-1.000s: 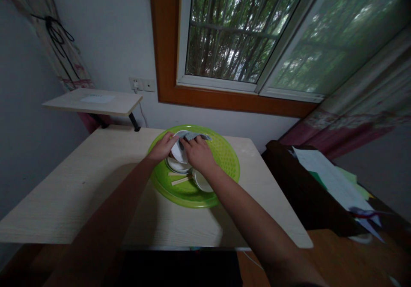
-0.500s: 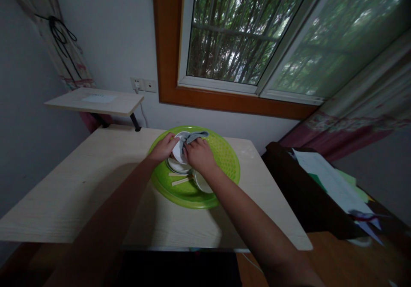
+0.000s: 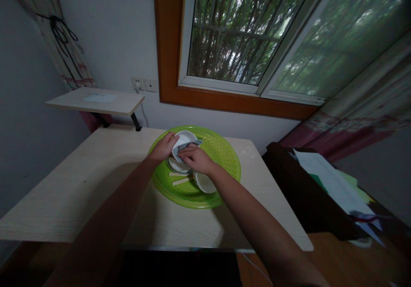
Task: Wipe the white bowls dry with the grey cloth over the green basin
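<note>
My left hand (image 3: 164,147) grips the left rim of a white bowl (image 3: 185,136), which is tilted toward me above a green tray (image 3: 227,162). Closed over a grey cloth (image 3: 183,148), my right hand (image 3: 196,158) presses it against the lower inside of that bowl. Under the bowl lies a white plate (image 3: 176,166), partly hidden. A second white bowl (image 3: 204,183) sits by my right wrist. Beside it, light wooden chopsticks (image 3: 181,180) rest on the tray.
The tray stands on a pale wooden table (image 3: 105,184) against the wall. A small raised shelf (image 3: 96,100) with a paper sheet is at the back left. A dark piece of furniture (image 3: 285,184) with papers (image 3: 334,180) on it adjoins on the right.
My right hand has moved down and left with the cloth, from the bowl's right side to its lower inside. More of the upper inside shows. My left hand keeps its hold.
</note>
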A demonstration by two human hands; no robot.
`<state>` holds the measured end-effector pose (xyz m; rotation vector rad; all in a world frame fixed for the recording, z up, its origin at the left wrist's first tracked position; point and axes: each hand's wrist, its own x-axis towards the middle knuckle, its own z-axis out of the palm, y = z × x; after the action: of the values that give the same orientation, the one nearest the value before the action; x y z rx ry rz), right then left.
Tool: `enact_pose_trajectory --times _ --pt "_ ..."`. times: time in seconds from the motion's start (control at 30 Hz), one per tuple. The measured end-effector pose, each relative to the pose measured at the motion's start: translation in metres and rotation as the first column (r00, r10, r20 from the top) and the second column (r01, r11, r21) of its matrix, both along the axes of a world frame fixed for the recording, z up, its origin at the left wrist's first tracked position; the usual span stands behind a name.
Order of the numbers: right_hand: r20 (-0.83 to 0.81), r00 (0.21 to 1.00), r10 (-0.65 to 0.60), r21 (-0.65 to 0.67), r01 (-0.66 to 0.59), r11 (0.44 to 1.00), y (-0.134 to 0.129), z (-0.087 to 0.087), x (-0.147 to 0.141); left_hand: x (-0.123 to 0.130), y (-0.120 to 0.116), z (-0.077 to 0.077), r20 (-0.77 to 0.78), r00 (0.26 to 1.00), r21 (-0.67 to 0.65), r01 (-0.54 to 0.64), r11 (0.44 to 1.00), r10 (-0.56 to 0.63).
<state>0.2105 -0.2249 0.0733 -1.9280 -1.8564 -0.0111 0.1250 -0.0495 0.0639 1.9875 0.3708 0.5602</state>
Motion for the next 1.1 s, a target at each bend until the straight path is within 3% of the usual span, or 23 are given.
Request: enact_pose_trajectory --times 0.1,0.2,0.43,0.7,0.77,0.87,0.97,1.1 --pt "0.004 0.999 -0.032 0.025 0.032 0.999 0.003 -0.005 0.001 0.000 -0.002 0.001 -0.008 0.999 -0.003 0.032 0.999 -0.032" --pt "0.114 0.980 -0.161 -0.015 0.164 0.986 0.002 -0.005 -0.003 0.002 -0.002 -0.001 -0.003 0.998 -0.014 0.065 0.998 -0.065" --pt "0.307 0.835 -0.457 0.006 0.478 0.878 -0.001 0.008 -0.020 0.002 0.001 -0.006 -0.027 1.000 0.015 -0.010 1.000 0.010" --pt "0.318 0.818 -0.479 -0.057 0.520 0.852 0.001 0.013 -0.017 -0.001 -0.001 -0.002 -0.041 0.997 0.044 -0.058 0.997 0.060" --pt "0.231 0.856 -0.462 -0.083 0.491 0.867 0.001 0.010 -0.013 -0.001 0.000 -0.002 -0.037 0.998 0.047 -0.056 0.997 0.057" --pt "-0.079 0.919 -0.386 -0.081 0.380 0.921 0.000 0.003 -0.004 -0.001 0.000 -0.001 -0.031 0.998 0.065 -0.052 0.997 0.054" --pt "-0.399 0.888 -0.229 0.016 0.257 0.966 0.000 -0.006 0.004 -0.003 -0.001 0.004 -0.056 0.994 0.088 -0.087 0.992 0.092" --pt "-0.527 0.848 -0.061 0.132 0.152 0.979 0.001 -0.011 0.009 -0.006 -0.005 0.010 -0.087 0.988 0.121 -0.113 0.986 0.124"
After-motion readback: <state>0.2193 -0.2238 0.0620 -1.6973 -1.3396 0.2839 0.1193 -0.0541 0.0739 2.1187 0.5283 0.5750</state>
